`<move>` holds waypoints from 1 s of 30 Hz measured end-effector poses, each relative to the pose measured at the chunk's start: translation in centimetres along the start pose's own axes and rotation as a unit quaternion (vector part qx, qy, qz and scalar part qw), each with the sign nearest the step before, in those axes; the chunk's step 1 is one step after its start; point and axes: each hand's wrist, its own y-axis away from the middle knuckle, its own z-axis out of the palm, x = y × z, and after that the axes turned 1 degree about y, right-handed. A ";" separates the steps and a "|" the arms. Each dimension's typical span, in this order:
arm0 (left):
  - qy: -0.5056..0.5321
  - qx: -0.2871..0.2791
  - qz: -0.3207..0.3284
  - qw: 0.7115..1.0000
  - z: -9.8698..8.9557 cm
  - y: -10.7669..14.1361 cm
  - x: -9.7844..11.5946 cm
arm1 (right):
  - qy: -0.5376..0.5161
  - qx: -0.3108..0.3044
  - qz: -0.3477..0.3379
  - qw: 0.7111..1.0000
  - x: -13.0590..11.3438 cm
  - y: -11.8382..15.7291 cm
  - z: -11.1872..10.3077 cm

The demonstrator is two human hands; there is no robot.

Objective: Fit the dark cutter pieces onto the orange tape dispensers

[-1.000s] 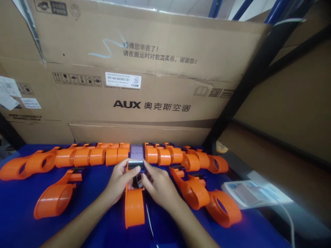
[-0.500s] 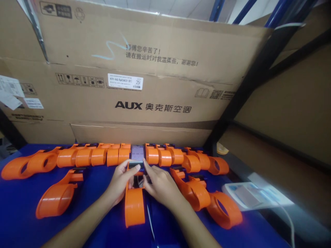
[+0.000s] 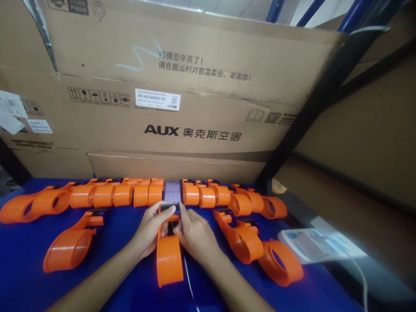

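Note:
Both my hands are on an orange tape dispenser at the middle of the blue surface, its round drum toward me and its dark-edged head away from me. My left hand grips the head from the left, thumb lying across the top. From the right, my right hand closes on the same head, with the index finger at its corner and the other fingers curled beside it. What lies between the fingers under the head is partly hidden. Just beyond stands a phone showing a timer.
Several more orange tape dispensers line the back edge; one dispenser lies at left and dispensers at right. A white cable runs toward me. Behind rises a large cardboard box; a black rack post and a printed pack are at right.
The view has shifted slightly. My hands keep hold of the tape dispenser in nearly the same place, and my right fingers have shifted a little at its head.

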 end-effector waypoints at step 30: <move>-0.110 -0.040 0.079 0.990 0.2 0.4 0.8 | -0.165 0.038 0.002 0.985 1.7 -0.4 -2.9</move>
